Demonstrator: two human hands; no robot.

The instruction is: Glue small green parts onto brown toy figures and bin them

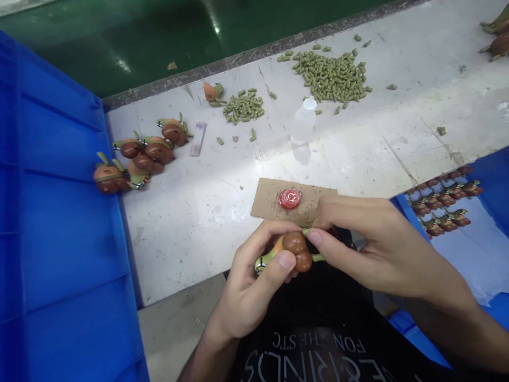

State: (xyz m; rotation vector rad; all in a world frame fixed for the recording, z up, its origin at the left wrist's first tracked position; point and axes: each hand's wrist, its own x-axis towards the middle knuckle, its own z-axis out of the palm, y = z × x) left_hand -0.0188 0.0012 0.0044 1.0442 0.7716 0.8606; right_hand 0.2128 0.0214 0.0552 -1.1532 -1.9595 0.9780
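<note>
A crate (51, 212) fills the frame's left, figures (139, 154) beside it on the table (397, 132), pellets (332, 77) at upper right, cardboard (270, 204) at centre.

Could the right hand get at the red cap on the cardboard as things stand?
Probably yes. The red cap lies uncovered on the cardboard, just beyond the right hand, nothing between. But that hand pinches a green piece on the toy figure, so it is occupied.

Upside-down white lettering on the black shirt (318, 350), partly cut off at the bottom edge: "FOR THE STC" legible in the upper line, "…RINDS" in the larger line below, first letters unclear. A raised mark on the red cap (290, 199), too small to read. Nothing else legible.
</note>
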